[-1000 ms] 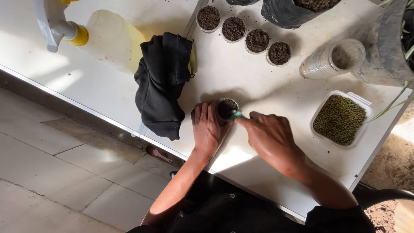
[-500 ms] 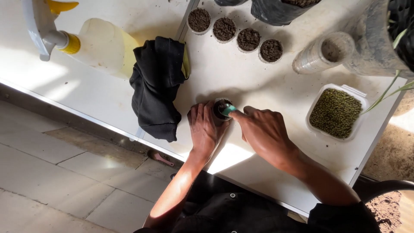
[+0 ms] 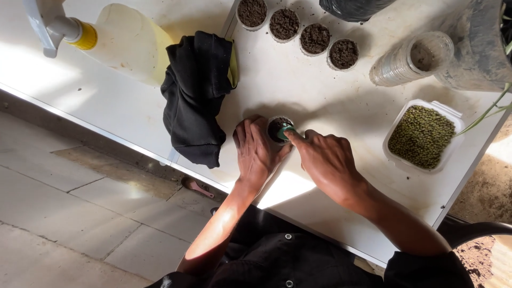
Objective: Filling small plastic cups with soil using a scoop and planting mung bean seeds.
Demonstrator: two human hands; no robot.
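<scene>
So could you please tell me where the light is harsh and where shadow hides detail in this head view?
Head view: sunlight blows out the white table at left; the left hand shades the small soil cup; focus is sharp overall.

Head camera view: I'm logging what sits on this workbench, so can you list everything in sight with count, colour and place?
small pot: one, clear with dark soil, at the table's near middle, between the hands
green tool: one, small, at the pot's rim, under the right fingertip
soil-filled pots: four, dark soil, a row at the far edge
stack of cups: one, clear, lying on its side, far right
tub of green beans: one, white tub, right side
black cloth: one, draped over the left part
yellow jug: one, pale yellow, far left
table: one, white
left hand: cupping the small pot
right hand: forefinger on the green tool
</scene>
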